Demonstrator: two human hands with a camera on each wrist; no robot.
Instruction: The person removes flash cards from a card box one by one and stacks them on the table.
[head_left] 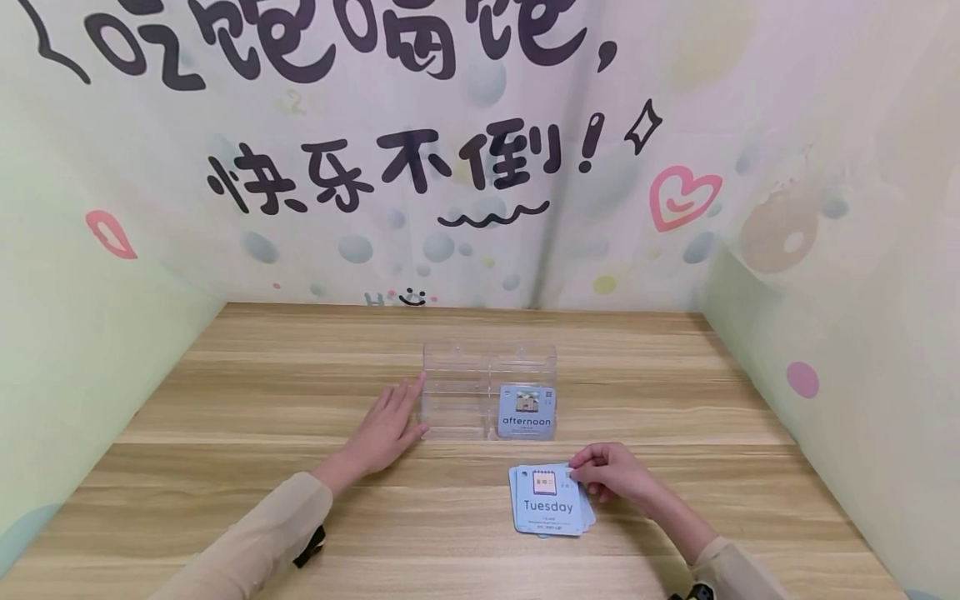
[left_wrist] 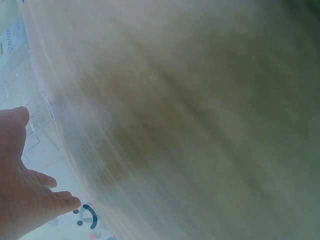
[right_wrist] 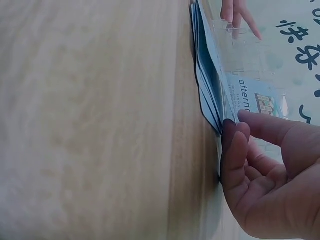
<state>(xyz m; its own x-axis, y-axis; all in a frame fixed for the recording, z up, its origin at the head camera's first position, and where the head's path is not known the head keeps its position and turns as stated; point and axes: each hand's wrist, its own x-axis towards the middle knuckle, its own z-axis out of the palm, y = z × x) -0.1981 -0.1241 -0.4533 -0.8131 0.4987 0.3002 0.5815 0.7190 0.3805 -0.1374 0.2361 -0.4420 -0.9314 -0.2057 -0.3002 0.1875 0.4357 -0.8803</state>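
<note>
A clear plastic card holder (head_left: 456,408) with compartments stands on the table. Its lower right compartment holds a blue card (head_left: 527,423) reading "afternoon". My left hand (head_left: 386,429) rests with extended fingers at the holder's left side; the left wrist view shows that hand (left_wrist: 25,175) at the left edge. In front of the holder lies a small pile of blue cards (right_wrist: 205,75), topped by a "Tuesday" card (head_left: 547,518). Thumb and index finger of my right hand (head_left: 615,473) pinch the top card's upper right corner, which is lifted slightly in the right wrist view.
The wood-grain table (head_left: 262,383) runs back to a white printed curtain (head_left: 337,250) with large black lettering. Pale panels (head_left: 862,292) close off both sides. The holder stands toward the middle of the table, with the card pile in front and to its right.
</note>
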